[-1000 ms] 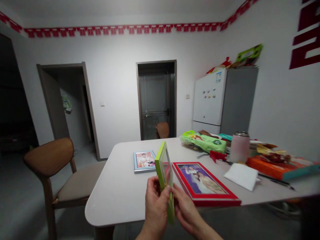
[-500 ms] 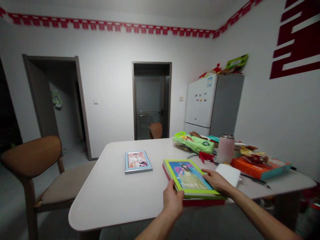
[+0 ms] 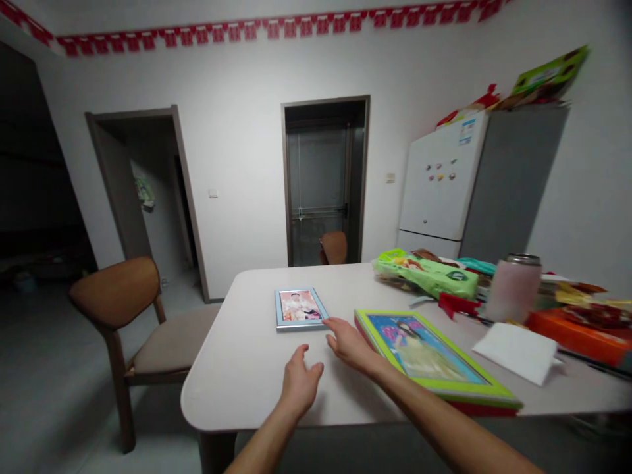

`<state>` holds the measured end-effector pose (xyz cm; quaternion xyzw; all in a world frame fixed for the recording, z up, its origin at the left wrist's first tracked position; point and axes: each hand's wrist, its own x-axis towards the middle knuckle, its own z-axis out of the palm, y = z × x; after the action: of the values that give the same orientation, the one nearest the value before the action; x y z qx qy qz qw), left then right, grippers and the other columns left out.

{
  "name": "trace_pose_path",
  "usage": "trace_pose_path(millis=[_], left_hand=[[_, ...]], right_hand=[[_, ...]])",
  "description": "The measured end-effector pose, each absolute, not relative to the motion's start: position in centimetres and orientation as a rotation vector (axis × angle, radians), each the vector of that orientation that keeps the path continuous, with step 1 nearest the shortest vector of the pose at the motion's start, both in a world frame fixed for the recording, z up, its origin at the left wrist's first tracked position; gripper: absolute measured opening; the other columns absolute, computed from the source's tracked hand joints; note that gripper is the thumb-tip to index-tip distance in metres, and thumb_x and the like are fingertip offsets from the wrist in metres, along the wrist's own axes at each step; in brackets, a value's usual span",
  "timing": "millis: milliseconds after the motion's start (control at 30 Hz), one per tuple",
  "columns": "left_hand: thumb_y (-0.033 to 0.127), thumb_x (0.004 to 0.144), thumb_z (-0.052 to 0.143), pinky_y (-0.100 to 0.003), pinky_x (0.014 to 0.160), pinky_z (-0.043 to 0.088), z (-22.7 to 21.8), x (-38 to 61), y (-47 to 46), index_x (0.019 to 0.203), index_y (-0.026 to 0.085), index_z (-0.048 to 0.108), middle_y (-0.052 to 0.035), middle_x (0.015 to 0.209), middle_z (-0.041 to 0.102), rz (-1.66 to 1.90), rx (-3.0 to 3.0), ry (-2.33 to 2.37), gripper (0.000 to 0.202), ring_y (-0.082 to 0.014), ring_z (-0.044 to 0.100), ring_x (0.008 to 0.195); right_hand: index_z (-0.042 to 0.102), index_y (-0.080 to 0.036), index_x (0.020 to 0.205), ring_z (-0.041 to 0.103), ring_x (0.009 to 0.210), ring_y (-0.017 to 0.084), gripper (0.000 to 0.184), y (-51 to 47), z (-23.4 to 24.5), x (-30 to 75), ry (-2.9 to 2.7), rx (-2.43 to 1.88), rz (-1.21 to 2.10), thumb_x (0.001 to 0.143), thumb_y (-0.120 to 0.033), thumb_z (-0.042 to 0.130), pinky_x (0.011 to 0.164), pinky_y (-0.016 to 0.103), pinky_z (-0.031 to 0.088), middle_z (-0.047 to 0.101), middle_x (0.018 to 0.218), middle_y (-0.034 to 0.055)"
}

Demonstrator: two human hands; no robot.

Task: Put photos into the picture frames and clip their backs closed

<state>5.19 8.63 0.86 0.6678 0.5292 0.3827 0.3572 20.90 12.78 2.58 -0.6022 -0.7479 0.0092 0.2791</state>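
Note:
A small light-blue picture frame lies face up on the white table. My right hand reaches to its near right corner; the fingertips are at or just beside the edge, and whether they touch I cannot tell. Closer to me, my left hand hovers over the table with fingers and thumb apart, holding nothing. To the right, a larger picture frame with a lime-green border lies flat on top of something red, and my right forearm passes over its near left side.
A green snack package, a pink bottle, white paper and an orange box crowd the table's right side. A wooden chair stands left of the table. A fridge is at the back right.
Both hands have let go of the green-bordered frame and moved left toward the blue frame. The view has turned, so the room appears shifted, with the fridge and bottle larger.

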Motion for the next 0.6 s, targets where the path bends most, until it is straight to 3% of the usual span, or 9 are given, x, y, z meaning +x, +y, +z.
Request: trace_pose_path(millis=[167, 367, 600], left_hand=[[0.019, 0.066, 0.051, -0.028, 0.091, 0.032, 0.9, 2.4, 8.2, 0.108, 0.009, 0.047, -0.0119, 0.112, 0.054, 1.021, 1.791, 1.413, 0.044, -0.0208, 0.046, 0.105], [0.016, 0.065, 0.049, -0.03, 0.095, 0.029, 1.0, 1.8, 7.4, 0.108, 0.013, 0.048, -0.0096, 0.116, 0.05, 1.094, 1.857, 1.35, 0.043, -0.0194, 0.043, 0.109], [0.009, 0.057, 0.057, -0.046, 0.1, 0.021, -1.2, 3.5, 4.2, 0.117, 0.012, 0.042, -0.0147, 0.128, 0.037, 1.013, 2.266, 1.257, 0.062, -0.0286, 0.029, 0.119]], right_hand=[[0.045, -0.014, 0.115, 0.036, 0.114, 0.025, 0.051, 16.9, 0.8, 15.4, -2.128, -1.684, 0.064, 0.064, -0.015, 0.046, 0.088, 0.04, 0.03, 0.042, 0.124, 0.0139], [0.046, -0.018, 0.114, 0.032, 0.115, 0.025, 0.049, 13.7, 0.4, 16.3, -2.16, -1.706, 0.047, 0.066, -0.012, 0.039, 0.088, 0.041, 0.028, 0.043, 0.124, 0.0099], [0.054, -0.017, 0.107, 0.046, 0.106, 0.02, 0.044, 4.2, -0.5, 17.6, -1.971, -1.457, 0.315, 0.067, -0.019, 0.036, 0.093, 0.036, 0.032, 0.055, 0.111, 0.0088]])
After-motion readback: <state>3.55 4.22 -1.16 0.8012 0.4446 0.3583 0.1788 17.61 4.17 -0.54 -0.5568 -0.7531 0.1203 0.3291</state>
